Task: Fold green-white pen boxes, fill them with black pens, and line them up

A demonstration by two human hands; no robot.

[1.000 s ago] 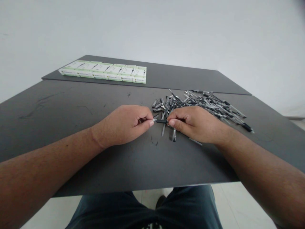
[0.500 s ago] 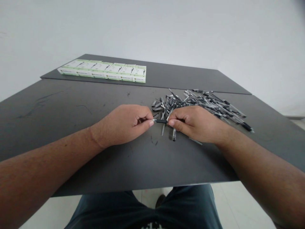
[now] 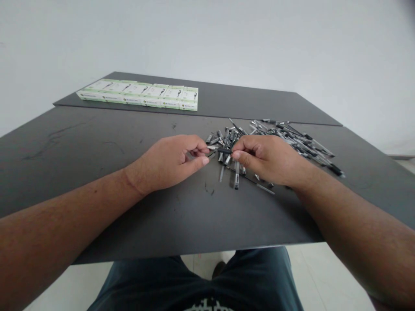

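A pen with a black grip (image 3: pixel 224 150) lies level between my hands, its pale pointed tip toward the left. My right hand (image 3: pixel 270 157) pinches it between thumb and fingers, and the part behind the grip is hidden in that hand. At the left end, my left hand (image 3: pixel 175 162) has its thumb apart from its curled fingers. The pen's tip is beside or touching the left index fingertip; I cannot tell which. Just behind and under my right hand spreads a heap of pen parts (image 3: pixel 304 144), clear barrels, black grips and thin refills among them.
Several white and green boxes (image 3: pixel 152 90) with pen pictures stand in a row at the back left. The dark grey table (image 3: pixel 194 224) has a raised or separate panel (image 3: pixel 246 97) at the back. A clear barrel (image 3: pixel 236 175) and a refill (image 3: pixel 266 188) lie nearest me.
My left thumb has come away from the pen tip, which it was pinching. Both hands and the pen have risen slightly in view, the pen moving a little right.
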